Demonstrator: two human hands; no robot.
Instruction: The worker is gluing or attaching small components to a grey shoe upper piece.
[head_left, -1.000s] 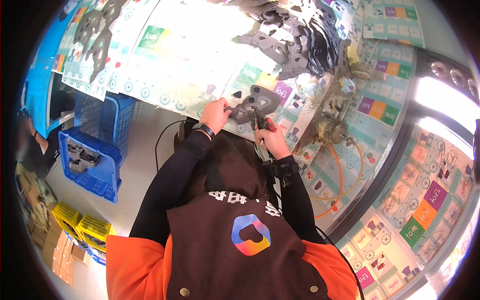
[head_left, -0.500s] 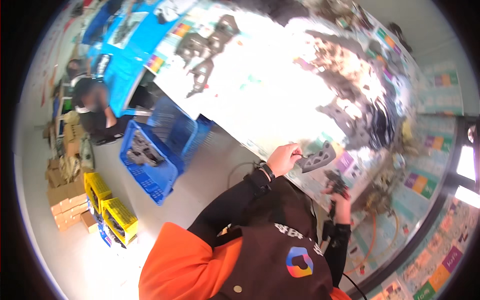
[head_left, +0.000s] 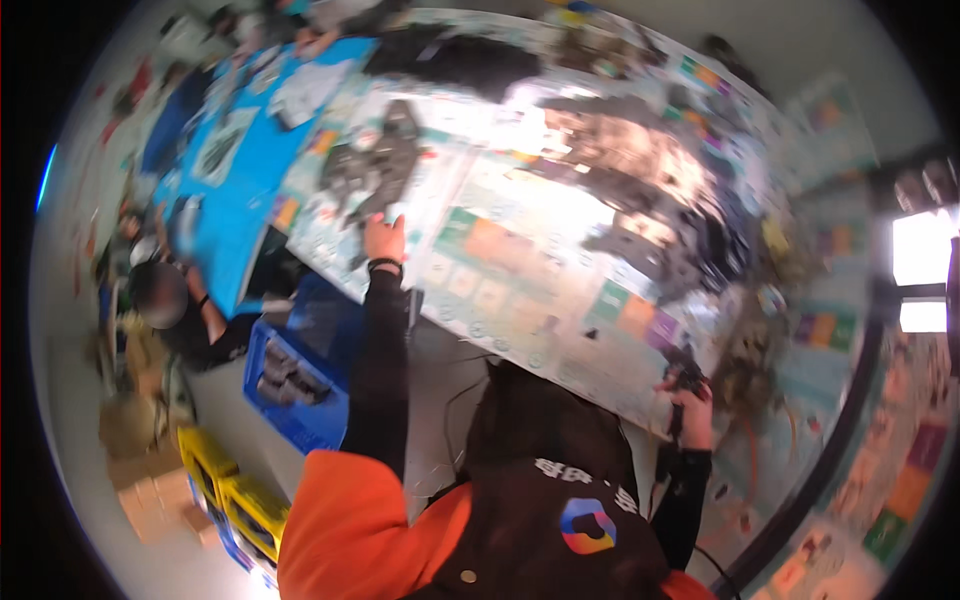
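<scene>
My left hand [head_left: 384, 242] reaches far over the worktable, at the near end of a pile of dark grey openwork parts [head_left: 385, 165]. Its thumb and fingers look apart, though motion blurs them, and I see nothing held between them. My right hand [head_left: 692, 412] is closed round a dark hand tool [head_left: 685, 373] above the table's near right edge. Blur and the fingers hide the tool's exact kind. A small dark piece [head_left: 591, 334] lies on the printed tabletop [head_left: 480, 255] between my hands.
A heap of grey and black parts [head_left: 640, 240] covers the table's right side. Below its left edge stands a blue crate [head_left: 325, 425] of dark parts. Yellow crates [head_left: 250, 510] and cardboard boxes [head_left: 155, 500] stand on the floor. Another person [head_left: 165, 300] sits beside the blue table [head_left: 225, 210].
My left hand has swung from the near table edge, where it held a grey openwork part, out left to the pile. My right hand keeps the dark tool. The view has turned slightly.
</scene>
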